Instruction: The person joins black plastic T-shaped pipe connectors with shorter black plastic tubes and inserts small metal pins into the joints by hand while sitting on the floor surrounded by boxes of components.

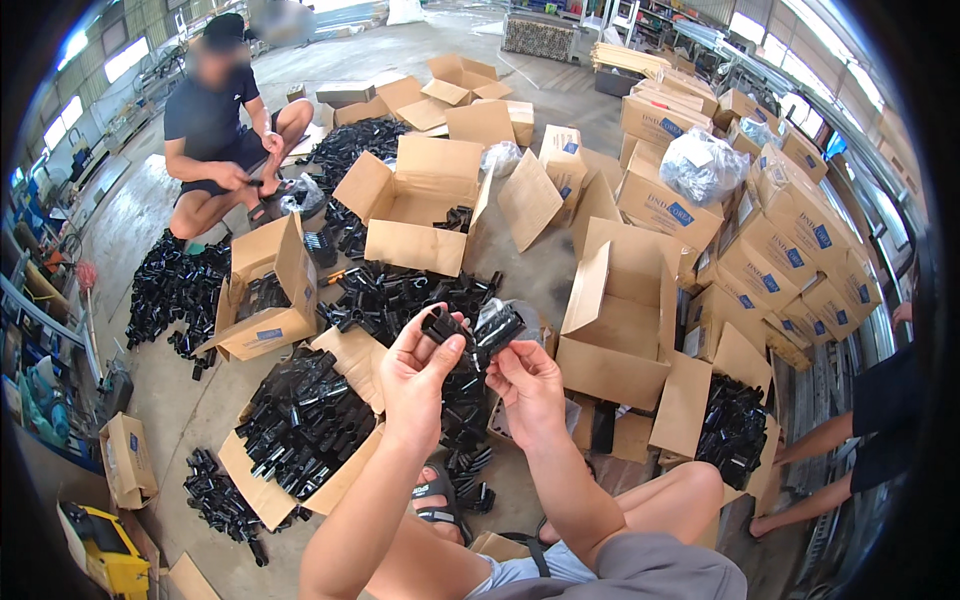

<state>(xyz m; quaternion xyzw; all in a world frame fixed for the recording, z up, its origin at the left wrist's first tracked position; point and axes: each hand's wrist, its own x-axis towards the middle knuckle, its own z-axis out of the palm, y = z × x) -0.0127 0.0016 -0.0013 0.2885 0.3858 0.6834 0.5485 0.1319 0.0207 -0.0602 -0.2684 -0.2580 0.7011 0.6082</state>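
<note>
A glossy black pipe fitting (pixel 488 338) with tube-like ends is held up in front of me between both hands. My left hand (pixel 412 375) pinches its left end, thumb on the near side. My right hand (pixel 527 385) closes fingertips and thumb on the right end. Whether it is one piece or two pressed together, I cannot tell. Beneath my hands lies a pile of similar black fittings (pixel 462 405). To the left of my left forearm, an open carton (pixel 262 490) is heaped with black fittings (pixel 305 425).
Across from me on the left, another person (pixel 215 125) sits by more black fittings (pixel 175 290). Open cartons (pixel 415 245) (pixel 615 375) stand ahead and right. Stacked cartons (pixel 770 270) rise at right, near another person's arms (pixel 825 440). A yellow case (pixel 105 545) sits lower left.
</note>
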